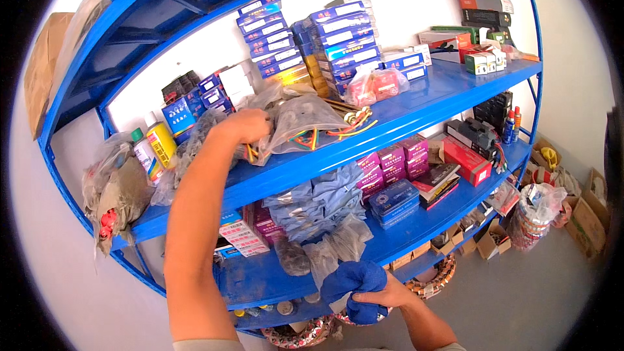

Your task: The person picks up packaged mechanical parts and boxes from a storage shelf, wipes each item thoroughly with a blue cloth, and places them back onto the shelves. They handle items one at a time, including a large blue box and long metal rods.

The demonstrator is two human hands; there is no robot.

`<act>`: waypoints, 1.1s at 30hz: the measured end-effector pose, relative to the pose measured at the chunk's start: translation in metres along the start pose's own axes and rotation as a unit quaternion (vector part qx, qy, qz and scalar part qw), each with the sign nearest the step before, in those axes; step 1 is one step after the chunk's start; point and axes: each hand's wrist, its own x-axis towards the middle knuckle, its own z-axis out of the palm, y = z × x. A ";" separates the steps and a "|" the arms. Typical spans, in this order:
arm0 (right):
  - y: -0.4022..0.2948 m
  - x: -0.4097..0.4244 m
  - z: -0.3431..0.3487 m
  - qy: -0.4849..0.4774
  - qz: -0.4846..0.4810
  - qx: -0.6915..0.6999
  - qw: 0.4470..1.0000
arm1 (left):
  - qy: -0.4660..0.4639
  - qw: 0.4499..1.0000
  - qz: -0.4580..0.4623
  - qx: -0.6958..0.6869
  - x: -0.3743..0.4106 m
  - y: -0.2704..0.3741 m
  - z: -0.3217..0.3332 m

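My left hand (248,126) reaches onto the blue metal shelf (409,102), its fingers curled at the edge of a clear plastic bag (304,119) that covers colored wires (312,139). From this angle it is hard to see how firmly the fingers hold the plastic. Lower down, my right hand (385,295) grips a bunched blue cloth (358,285), in front of the lower shelves. Just left of my left hand lies a grey plastic bag (200,136). Brass-ended parts (358,114) stick out at the right of the clear bag.
Stacked blue boxes (343,39) stand behind the bags. Two spray cans (158,139) are at the left. On the shelf below lie folded blue-grey garments (317,200), purple boxes (392,161) and a blue tin (394,202). Cardboard boxes (587,222) sit on the floor at right.
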 end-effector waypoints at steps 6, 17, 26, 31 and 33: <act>0.002 -0.017 -0.018 0.051 -0.046 0.027 0.997 | 0.131 0.915 0.115 -0.363 0.003 0.089 -0.059; -0.007 -0.018 -0.021 0.030 -0.050 0.034 0.998 | 0.084 0.976 0.156 -0.125 -0.023 0.084 -0.029; -0.017 -0.022 -0.025 0.046 -0.059 0.019 0.997 | 0.097 0.940 0.200 -0.259 0.001 0.157 -0.065; -0.009 -0.024 -0.022 0.050 -0.062 0.032 0.996 | 0.104 0.965 0.159 -0.182 0.007 0.181 -0.041; -0.013 -0.024 -0.021 0.047 -0.038 0.040 0.997 | 0.135 0.959 0.162 -0.191 -0.002 0.182 -0.033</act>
